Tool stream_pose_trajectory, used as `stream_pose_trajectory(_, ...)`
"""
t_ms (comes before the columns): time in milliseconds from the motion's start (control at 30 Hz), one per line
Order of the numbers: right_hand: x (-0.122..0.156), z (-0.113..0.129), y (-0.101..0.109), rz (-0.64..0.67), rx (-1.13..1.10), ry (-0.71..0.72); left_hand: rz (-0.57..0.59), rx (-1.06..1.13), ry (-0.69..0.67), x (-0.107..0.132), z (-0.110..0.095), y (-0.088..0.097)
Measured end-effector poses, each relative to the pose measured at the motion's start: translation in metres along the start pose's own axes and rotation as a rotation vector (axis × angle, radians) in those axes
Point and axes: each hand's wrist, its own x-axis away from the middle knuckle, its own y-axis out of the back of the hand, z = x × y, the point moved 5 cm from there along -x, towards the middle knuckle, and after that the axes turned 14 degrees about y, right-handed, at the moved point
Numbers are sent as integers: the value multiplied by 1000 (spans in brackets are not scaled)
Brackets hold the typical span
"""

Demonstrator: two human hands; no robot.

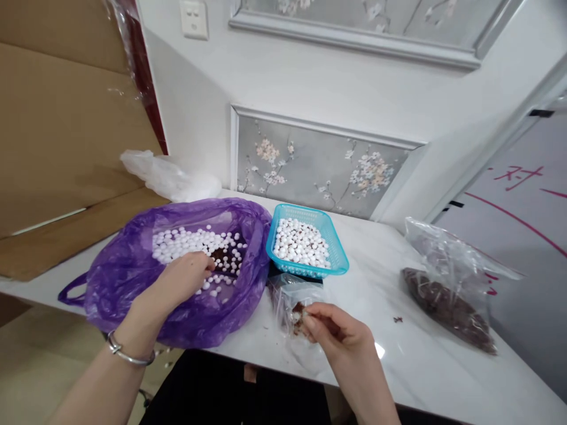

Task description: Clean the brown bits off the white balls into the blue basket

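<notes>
My left hand (188, 277) reaches into a purple plastic bag (119, 265), fingers curled down among small white balls (181, 242). What its fingertips hold, if anything, is hidden. Some dark brown material shows between the balls near the fingers. My right hand (339, 333) is closed in a pinch over a small clear plastic bag (283, 298) with reddish-brown bits in it. I cannot make out what sits between that thumb and forefinger. A blue plastic basket (339, 254) full of white balls, some with brown spots, stands beyond the clear bag, beside the purple one.
On the right of the white table (372, 295) stands a clear bag of dark brown material (447, 304). A few reddish crumbs (398, 319) lie nearby. At the left are a large cardboard box (66, 130) and a crumpled white plastic bag (168, 177). A wall closes off the back.
</notes>
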Motion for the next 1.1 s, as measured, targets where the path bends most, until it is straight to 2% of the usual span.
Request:
stream_pose_trajectory(67,1,-4,-1,13,-33,-16,-39,93,-4,4,-5,8)
stream_pose_trajectory(167,1,-2,-2,47,-50,44,-75,269,-17,19,-20,20)
stream_pose_trajectory(233,2,2,-2,48,-51,62,-12,472,-17,36,-34,21)
stream_pose_trajectory(267,2,4,-2,44,-52,57,61,638,0,45,-40,19)
stream_pose_trajectory(367,4,10,-2,4,-64,43,411,1295,127,71,-61,2)
stream_pose_trajectory(400,5,12,-3,-8,-77,32,522,1453,174,78,-68,-4)
stream_pose_trajectory(467,7,15,-4,-47,-132,-9,677,1611,233,90,-80,-13)
stream_pose_trajectory(567,11,22,-6,-114,-239,-62,827,1718,261,99,-94,-23)
stream_pose_trajectory(700,14,34,-9,-142,-327,-44,924,1772,254,107,-105,-29)
stream_pose_trajectory(867,12,44,-14,-54,-294,138,919,1729,208,112,-114,-34)
stream_pose_trajectory(933,12,44,-17,-55,-309,100,910,1703,182,113,-117,-36)
stream_pose_trajectory(1033,15,41,-20,-118,-344,-25,895,1679,167,114,-119,-39)
stream_pose_trajectory(1100,17,41,-20,-151,-322,-53,879,1660,174,114,-119,-40)
